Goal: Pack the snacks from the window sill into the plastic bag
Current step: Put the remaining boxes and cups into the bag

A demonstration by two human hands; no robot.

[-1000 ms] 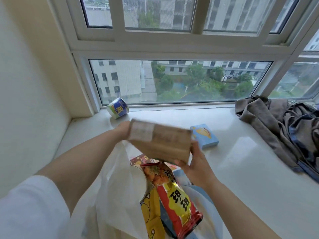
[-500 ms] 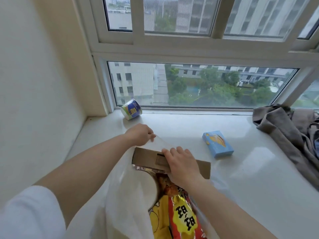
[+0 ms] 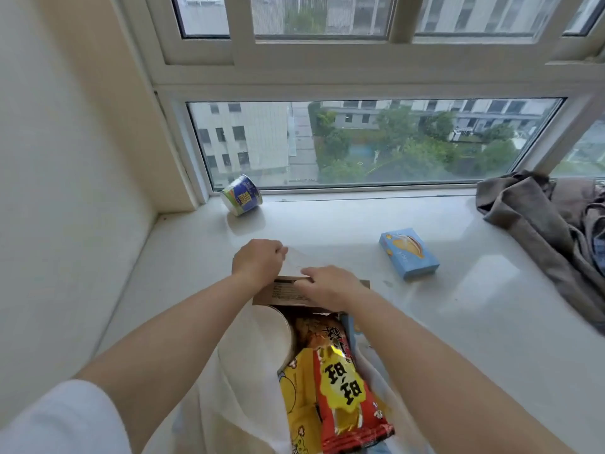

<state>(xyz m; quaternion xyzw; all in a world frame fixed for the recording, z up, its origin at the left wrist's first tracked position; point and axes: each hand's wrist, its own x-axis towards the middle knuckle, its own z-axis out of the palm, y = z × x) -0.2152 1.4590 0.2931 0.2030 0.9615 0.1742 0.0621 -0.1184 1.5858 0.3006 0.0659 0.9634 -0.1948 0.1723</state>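
Two hands pack a box into a bag.
Mid-frame, right hand (image 3: 327, 286) presses flat on box (image 3: 281, 294); left hand (image 3: 257, 262) pinches bag (image 3: 242, 381) edge.

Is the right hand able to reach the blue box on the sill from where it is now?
Probably yes. The blue box lies alone on the sill, to the right of the right hand, with nothing between them. The hand only has to leave the brown carton first.

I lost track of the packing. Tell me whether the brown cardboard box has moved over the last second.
Yes. The brown cardboard box went down from above the window sill into the plastic bag, under the right hand.
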